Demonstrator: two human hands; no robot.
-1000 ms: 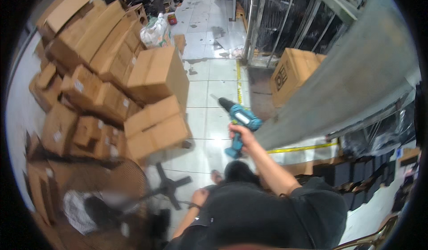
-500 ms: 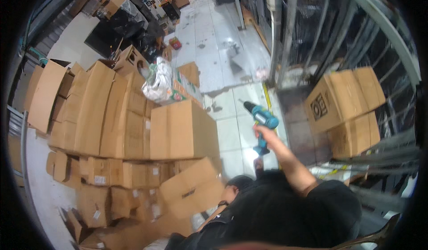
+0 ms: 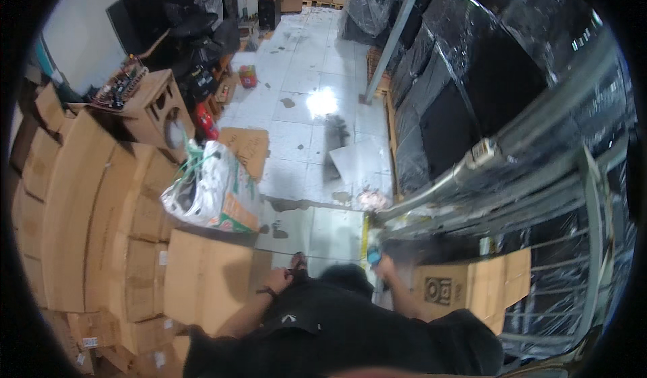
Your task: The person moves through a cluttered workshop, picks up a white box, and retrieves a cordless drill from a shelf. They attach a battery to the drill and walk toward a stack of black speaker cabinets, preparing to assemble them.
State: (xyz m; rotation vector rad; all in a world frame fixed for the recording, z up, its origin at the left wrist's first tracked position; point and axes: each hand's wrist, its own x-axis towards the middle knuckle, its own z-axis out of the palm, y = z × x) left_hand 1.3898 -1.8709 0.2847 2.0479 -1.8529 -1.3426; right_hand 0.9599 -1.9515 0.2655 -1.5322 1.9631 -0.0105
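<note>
My right hand [image 3: 384, 268] is closed around a cordless drill at my right side. Only the teal rear end of the drill [image 3: 374, 255] shows past my fingers. My left hand [image 3: 278, 280] hangs low in front of my body, with a dark band at the wrist. Its fingers are too small and blurred to read. A cardboard box [image 3: 209, 273] stands just left of that hand. To the right of my drill hand is another carton [image 3: 441, 287] with a black printed mark.
Stacked cartons [image 3: 81, 209] line the left. A white plastic sack [image 3: 219, 189] sits in front of them, beside a wooden speaker cabinet [image 3: 145, 112]. Metal rails [image 3: 512, 203] and plastic-wrapped goods [image 3: 465, 102] bound the right. Pale floor tiles [image 3: 296, 108] stretch ahead.
My view has turned up and leftward along the tiled floor. My right hand has lowered the drill to my side. My left hand has shifted away from my leg.
</note>
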